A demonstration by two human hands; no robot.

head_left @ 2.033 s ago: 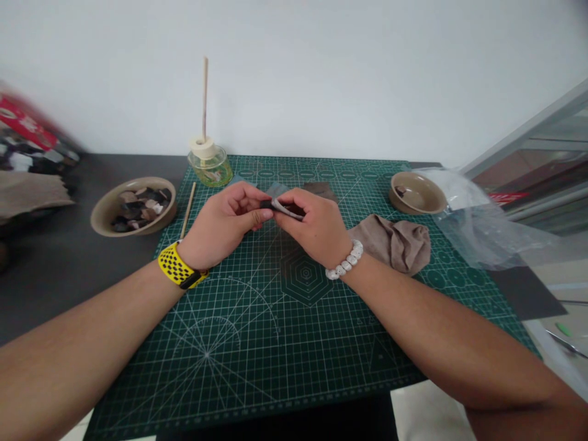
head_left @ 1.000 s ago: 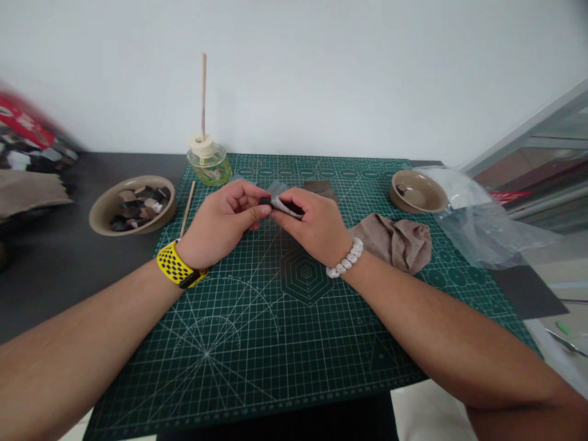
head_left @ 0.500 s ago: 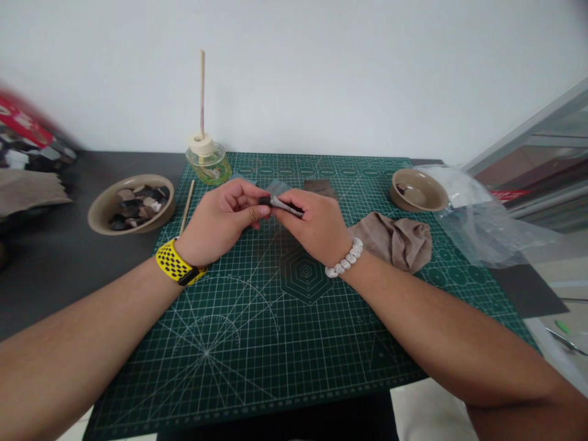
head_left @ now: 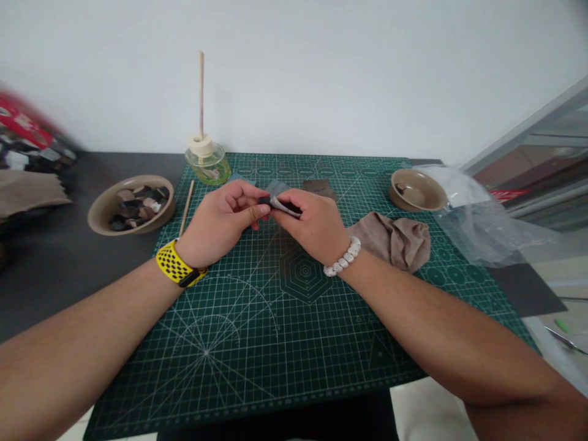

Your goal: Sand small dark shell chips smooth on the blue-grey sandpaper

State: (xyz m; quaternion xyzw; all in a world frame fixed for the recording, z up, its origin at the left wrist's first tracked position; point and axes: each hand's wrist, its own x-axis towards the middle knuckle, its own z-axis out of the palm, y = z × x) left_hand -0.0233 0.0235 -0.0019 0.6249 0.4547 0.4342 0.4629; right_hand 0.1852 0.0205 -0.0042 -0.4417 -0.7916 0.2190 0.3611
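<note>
My left hand (head_left: 218, 223), with a yellow strap at its wrist, pinches a small black piece (head_left: 264, 201) between thumb and fingers. My right hand (head_left: 315, 223) is closed on a folded sheet (head_left: 280, 205), pale grey on one face and dark on the other, which looks like sandpaper. The sheet's end meets the black piece where the fingertips come together, above the green cutting mat (head_left: 239, 367). Much of both held things is hidden by fingers. Behind the hands lie a brown flat sheet (head_left: 320, 187) and a grey one (head_left: 277, 187).
On the left stands a bowl (head_left: 98, 214) of dark and brown chips, beside a thin stick (head_left: 187, 205). A glass jar (head_left: 209, 165) holds an upright stick. At right are a crumpled brown cloth (head_left: 397, 242), a second bowl (head_left: 429, 199) and a clear plastic bag (head_left: 487, 226).
My right hand and the folded sheet have shifted very slightly. My left hand keeps its pinch on the black piece in nearly the same place.
</note>
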